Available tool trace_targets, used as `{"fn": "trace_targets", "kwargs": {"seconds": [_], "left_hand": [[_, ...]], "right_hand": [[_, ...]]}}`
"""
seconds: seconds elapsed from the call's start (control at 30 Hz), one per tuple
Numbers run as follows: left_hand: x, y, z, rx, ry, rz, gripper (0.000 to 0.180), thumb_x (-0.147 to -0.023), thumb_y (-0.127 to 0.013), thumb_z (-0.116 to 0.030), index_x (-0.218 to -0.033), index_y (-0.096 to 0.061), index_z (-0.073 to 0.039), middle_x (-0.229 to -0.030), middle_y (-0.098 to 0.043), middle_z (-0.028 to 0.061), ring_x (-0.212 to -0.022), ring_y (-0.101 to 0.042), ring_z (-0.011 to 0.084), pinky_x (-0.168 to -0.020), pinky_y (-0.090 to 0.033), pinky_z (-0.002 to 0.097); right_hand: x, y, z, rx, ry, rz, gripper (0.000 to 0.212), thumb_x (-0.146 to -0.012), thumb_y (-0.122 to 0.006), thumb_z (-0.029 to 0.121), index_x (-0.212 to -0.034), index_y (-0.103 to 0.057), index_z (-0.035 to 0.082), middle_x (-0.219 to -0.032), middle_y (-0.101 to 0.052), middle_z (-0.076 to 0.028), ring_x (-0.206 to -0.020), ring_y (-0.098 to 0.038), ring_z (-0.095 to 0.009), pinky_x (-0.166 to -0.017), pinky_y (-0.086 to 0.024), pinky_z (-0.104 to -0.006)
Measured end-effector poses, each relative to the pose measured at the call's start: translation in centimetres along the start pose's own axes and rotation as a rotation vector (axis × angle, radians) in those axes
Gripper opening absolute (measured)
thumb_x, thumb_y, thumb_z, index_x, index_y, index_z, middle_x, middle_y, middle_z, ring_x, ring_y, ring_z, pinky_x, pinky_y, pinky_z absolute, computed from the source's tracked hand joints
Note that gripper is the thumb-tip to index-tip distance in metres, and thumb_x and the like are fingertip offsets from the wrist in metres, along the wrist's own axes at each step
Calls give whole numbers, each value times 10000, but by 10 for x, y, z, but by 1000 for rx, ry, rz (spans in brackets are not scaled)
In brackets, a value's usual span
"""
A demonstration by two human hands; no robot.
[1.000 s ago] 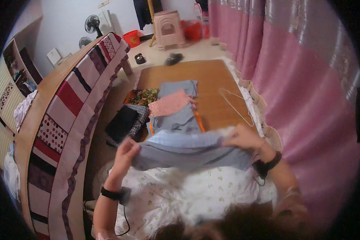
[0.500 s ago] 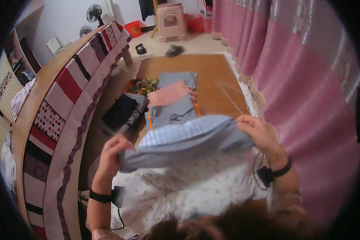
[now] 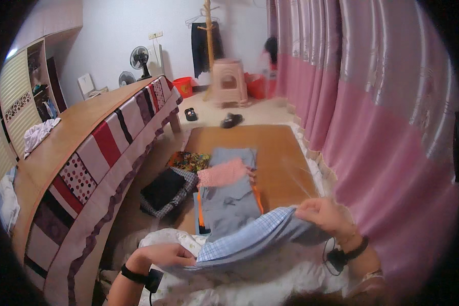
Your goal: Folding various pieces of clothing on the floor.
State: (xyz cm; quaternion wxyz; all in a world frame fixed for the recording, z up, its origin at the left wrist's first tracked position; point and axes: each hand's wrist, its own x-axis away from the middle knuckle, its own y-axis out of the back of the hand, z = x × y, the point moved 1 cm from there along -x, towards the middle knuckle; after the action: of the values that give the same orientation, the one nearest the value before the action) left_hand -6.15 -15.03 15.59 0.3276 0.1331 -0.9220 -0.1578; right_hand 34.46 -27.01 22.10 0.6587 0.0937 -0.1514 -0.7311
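Note:
Stretched between my hands is a grey-blue garment with light-blue checked cloth (image 3: 250, 235) along its upper side; its exact kind I cannot tell. My left hand (image 3: 166, 253) pinches its left end, and my right hand (image 3: 321, 212) grips the right end, higher up. White bedding with a small print (image 3: 188, 285) lies below it. Just beyond the held cloth, grey clothing with orange edging (image 3: 232, 204) is laid on the mat. Farther up are a pink garment (image 3: 223, 173), a grey piece (image 3: 232, 154), a colourful patterned cloth (image 3: 189, 161) and a dark folded garment with checked edges (image 3: 163, 186).
A brown mat (image 3: 275, 163) lies under the clothes. On the left runs a bed edge with a striped cover (image 3: 107, 143); pink curtains (image 3: 352, 117) hang at right. Beyond the mat are dark shoes (image 3: 231, 120), a plastic stool (image 3: 229, 81) and a red bucket (image 3: 183, 87).
The view has tilted up, so the room sits lower in the picture. The held garment now slants, its left end lower, and my left hand has turned more sideways. Both hands keep their grip.

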Motion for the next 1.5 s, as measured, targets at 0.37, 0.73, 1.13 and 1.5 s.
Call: {"fn": "trace_targets", "kwargs": {"seconds": [0.37, 0.73, 1.13, 1.5], "left_hand": [[-3, -14, 13, 132, -132, -148, 445, -878, -700, -356, -1186, -645, -38, -1097, -643, 41, -1009, -529, 132, -894, -367, 238], [-4, -24, 27, 493, -141, -454, 233, -899, -667, -246, -1039, -687, -61, -929, -665, -17, -816, -583, 87, -760, -479, 257], [22, -21, -24, 634, -283, -418, 265, -846, -729, -199, -1026, -659, -18, -933, -649, -27, -832, -563, 44, -767, -443, 203], [20, -36, -27, 477, -274, -592, 60, -788, -709, -25, -784, -653, -3, -821, -623, -12, -778, -557, 80, -735, -425, 216]], "right_hand": [[3, 5, -12, 458, 0, 401, 383, -819, -725, 433, -954, -760, 76, -875, -729, -56, -801, -631, -142, -759, -491, -293], [-9, -1, -26, 246, 326, 57, 184, -809, -739, 194, -922, -716, 51, -870, -691, -35, -811, -611, -125, -769, -477, -283], [-7, -7, 3, 12, 259, 77, 131, -894, -661, 132, -962, -618, 28, -909, -610, 16, -849, -556, -66, -786, -457, -241], [1, -20, -3, 537, 136, 329, 393, -772, -786, 340, -709, -574, 15, -659, -546, -41, -626, -481, -107, -575, -395, -295]]}}
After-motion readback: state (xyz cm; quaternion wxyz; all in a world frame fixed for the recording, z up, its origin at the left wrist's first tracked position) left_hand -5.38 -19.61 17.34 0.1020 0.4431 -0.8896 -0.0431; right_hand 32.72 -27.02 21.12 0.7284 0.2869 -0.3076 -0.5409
